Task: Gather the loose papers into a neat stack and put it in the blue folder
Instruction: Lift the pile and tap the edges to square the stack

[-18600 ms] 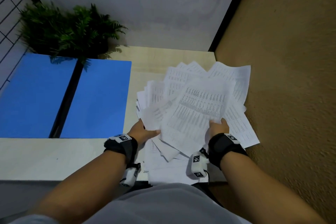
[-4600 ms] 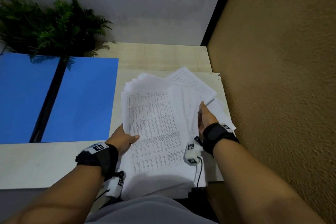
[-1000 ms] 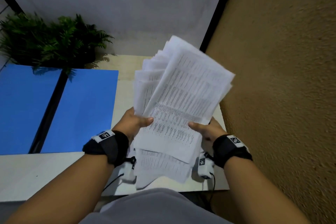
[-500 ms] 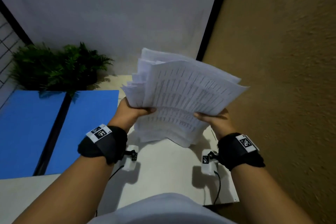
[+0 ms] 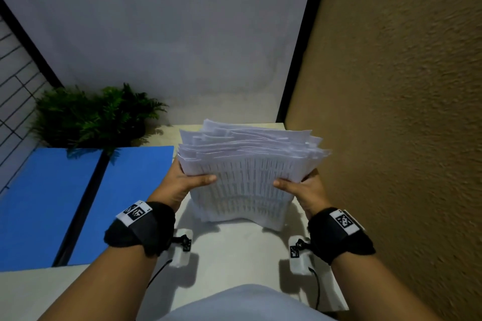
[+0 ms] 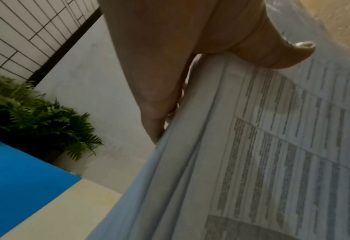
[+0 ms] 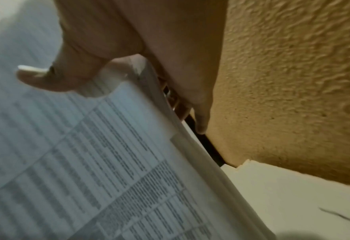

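Observation:
A thick stack of printed white papers [image 5: 247, 180] stands on edge on the pale desk [image 5: 234, 250], its top edges ragged. My left hand [image 5: 186, 181] grips the stack's left side, thumb on the front sheet and fingers behind. My right hand [image 5: 300, 186] grips the right side the same way. In the left wrist view the thumb [image 6: 272, 48] presses the printed papers [image 6: 262, 154]; the right wrist view shows the other thumb [image 7: 52, 76] on the papers [image 7: 87, 154]. The blue folder [image 5: 125, 203] lies open flat to the left.
A green fern plant [image 5: 94, 117] stands at the back left, overhanging the folder. A rough tan wall [image 5: 391, 112] runs close along the right. A grey partition [image 5: 169, 34] closes the back. The desk's front edge lies near my body.
The stack has come down from mid-air to stand on edge on the desk, and its sheets are more squared. Both hands kept their hold on its sides.

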